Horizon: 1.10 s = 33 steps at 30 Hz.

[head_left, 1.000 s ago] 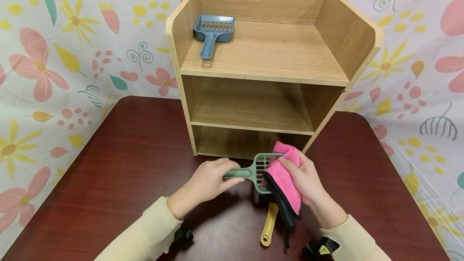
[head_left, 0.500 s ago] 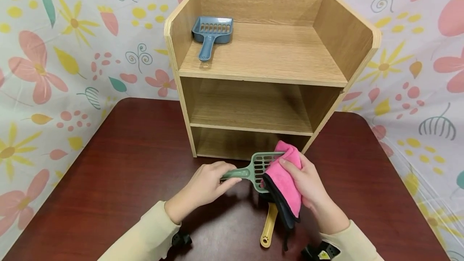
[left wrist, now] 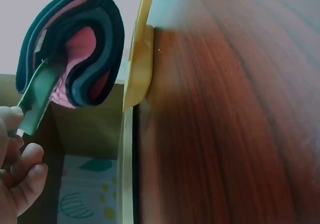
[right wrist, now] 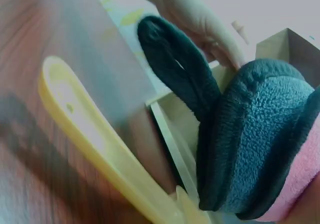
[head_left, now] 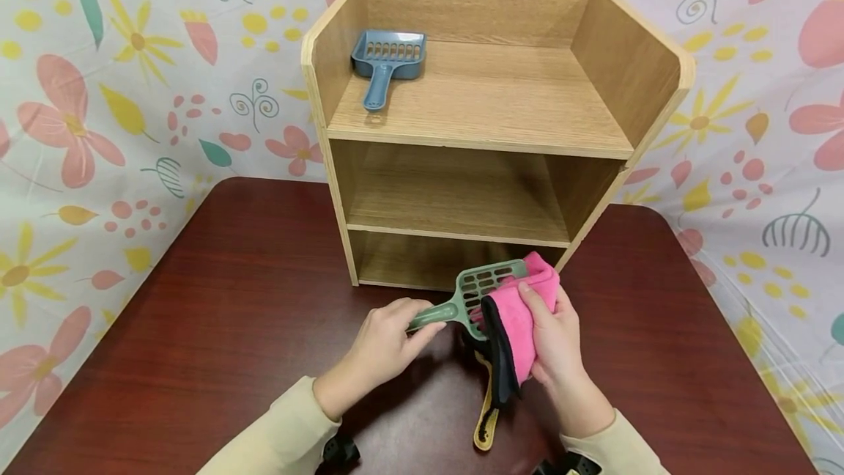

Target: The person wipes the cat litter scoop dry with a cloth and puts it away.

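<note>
My left hand [head_left: 385, 343] grips the handle of a green slotted litter scoop [head_left: 440, 314], held above the table with its head toward the right. My right hand [head_left: 557, 339] holds a pink and dark grey cloth [head_left: 517, 314], folded over the far end of the scoop's head and covering part of its slots. In the left wrist view the cloth [left wrist: 107, 48] wraps around the scoop's edge. Below them a yellow litter scoop [head_left: 484, 424] lies on the table, its head mostly hidden. In the right wrist view the cloth's dark loop [right wrist: 175, 63] hangs near the yellow handle [right wrist: 100, 139].
A wooden shelf unit [head_left: 481, 145] stands at the back of the dark red table [head_left: 198, 328], just beyond the hands. On its top level, at the left, lies a blue litter scoop [head_left: 389, 57]. A flower-patterned sheet [head_left: 132, 130] hangs behind.
The green scoop's head has tilted, its far end swinging up and away. My right hand has moved slightly with the cloth, whose dark loop now hangs over the yellow handle.
</note>
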Tool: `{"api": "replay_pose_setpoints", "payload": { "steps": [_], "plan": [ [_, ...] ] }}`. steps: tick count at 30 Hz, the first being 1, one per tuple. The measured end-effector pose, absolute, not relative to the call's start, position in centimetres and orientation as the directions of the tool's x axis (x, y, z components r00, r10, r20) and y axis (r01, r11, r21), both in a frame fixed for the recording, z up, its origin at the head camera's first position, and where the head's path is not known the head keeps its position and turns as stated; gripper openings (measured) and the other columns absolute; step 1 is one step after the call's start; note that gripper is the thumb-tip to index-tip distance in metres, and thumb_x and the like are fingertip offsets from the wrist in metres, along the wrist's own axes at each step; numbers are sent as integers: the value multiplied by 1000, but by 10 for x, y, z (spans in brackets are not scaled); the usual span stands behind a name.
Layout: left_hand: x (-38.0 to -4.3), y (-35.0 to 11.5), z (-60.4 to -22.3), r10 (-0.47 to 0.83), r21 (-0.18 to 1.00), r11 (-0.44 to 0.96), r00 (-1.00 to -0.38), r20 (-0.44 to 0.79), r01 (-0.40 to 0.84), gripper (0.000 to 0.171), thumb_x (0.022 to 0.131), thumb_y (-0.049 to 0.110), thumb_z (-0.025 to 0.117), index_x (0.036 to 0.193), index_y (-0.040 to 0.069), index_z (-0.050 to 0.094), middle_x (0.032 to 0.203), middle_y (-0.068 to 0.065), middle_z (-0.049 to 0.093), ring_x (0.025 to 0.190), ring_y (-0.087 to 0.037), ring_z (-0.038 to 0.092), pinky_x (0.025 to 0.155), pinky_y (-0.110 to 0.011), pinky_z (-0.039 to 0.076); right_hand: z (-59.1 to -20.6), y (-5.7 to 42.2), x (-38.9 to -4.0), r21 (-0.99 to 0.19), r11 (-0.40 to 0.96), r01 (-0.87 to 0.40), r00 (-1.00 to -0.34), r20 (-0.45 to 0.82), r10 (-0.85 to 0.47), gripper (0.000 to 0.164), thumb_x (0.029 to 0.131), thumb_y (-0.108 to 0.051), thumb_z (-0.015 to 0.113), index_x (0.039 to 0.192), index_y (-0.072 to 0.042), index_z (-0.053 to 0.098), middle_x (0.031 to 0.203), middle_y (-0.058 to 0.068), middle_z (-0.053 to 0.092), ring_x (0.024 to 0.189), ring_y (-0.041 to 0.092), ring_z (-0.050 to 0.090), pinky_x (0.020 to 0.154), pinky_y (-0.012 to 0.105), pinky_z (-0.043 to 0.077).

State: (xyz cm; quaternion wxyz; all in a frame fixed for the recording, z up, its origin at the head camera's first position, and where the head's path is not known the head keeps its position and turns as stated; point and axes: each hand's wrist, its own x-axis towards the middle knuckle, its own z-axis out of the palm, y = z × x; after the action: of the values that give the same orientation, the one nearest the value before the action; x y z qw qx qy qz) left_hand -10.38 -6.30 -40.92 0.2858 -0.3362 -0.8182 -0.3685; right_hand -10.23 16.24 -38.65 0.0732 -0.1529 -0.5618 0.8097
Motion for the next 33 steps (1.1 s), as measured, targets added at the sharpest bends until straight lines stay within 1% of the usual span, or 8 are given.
{"api": "replay_pose_setpoints", "payload": {
  "steps": [3,7,12,14,17,21,28,33],
  "plan": [
    [-103,-57,-410,312,427,495,-614,725,756,19,80,19,74,93,6,67,83,-2,69,73,-10,65,65,-20,53,-387,157,-103,-912,-410,-9,-907,-165,388,29,91,-17,63,118,-12,54,90,-6,67,71,5,65,66,20,54],
    [-100,-46,-413,284,425,498,-605,743,756,20,79,17,75,92,4,66,80,-3,68,70,-11,65,63,-21,53,-387,148,-105,-844,-528,-93,-884,-174,435,33,92,-16,62,122,-14,49,101,-2,63,78,7,66,71,21,55],
    [-97,-34,-420,262,407,516,-591,763,754,21,78,13,75,92,3,65,79,-5,67,68,-12,64,60,-20,53,-389,133,-102,-781,-621,-70,-923,-185,337,49,93,-6,56,132,-23,32,122,4,51,97,11,64,85,24,53],
    [-95,-31,-421,257,402,526,-591,765,749,20,79,12,74,94,3,64,80,-6,67,69,-13,65,61,-22,53,-390,129,-100,-777,-629,-29,-943,-187,274,52,93,-3,55,132,-25,29,125,4,49,102,11,61,89,25,51],
    [-94,-29,-422,253,390,539,-585,770,746,19,84,15,70,97,3,64,81,-6,67,73,-16,67,63,-24,54,-390,124,-97,-776,-630,36,-957,-207,201,50,92,-2,55,131,-22,32,124,1,51,106,10,59,93,25,49],
    [-94,-28,-424,261,340,548,-542,799,764,20,90,21,64,98,2,64,79,-6,66,70,-16,66,62,-25,54,-391,124,-96,-781,-618,86,-947,-257,194,43,92,-2,56,129,-17,39,117,-3,57,103,8,60,94,23,48],
    [-100,-31,-422,276,266,568,-485,829,779,23,78,15,75,94,2,66,72,-4,64,60,-14,62,55,-23,52,-393,129,-100,-823,-566,43,-929,-242,282,40,91,2,56,124,-15,41,108,-4,61,97,7,62,91,21,50],
    [-103,-34,-418,292,272,554,-490,822,787,21,78,15,74,93,4,66,70,-3,64,57,-11,59,52,-21,51,-393,133,-101,-838,-545,-9,-921,-205,331,37,90,1,57,122,-12,43,105,-3,62,92,8,65,86,22,52]
  ]
}}
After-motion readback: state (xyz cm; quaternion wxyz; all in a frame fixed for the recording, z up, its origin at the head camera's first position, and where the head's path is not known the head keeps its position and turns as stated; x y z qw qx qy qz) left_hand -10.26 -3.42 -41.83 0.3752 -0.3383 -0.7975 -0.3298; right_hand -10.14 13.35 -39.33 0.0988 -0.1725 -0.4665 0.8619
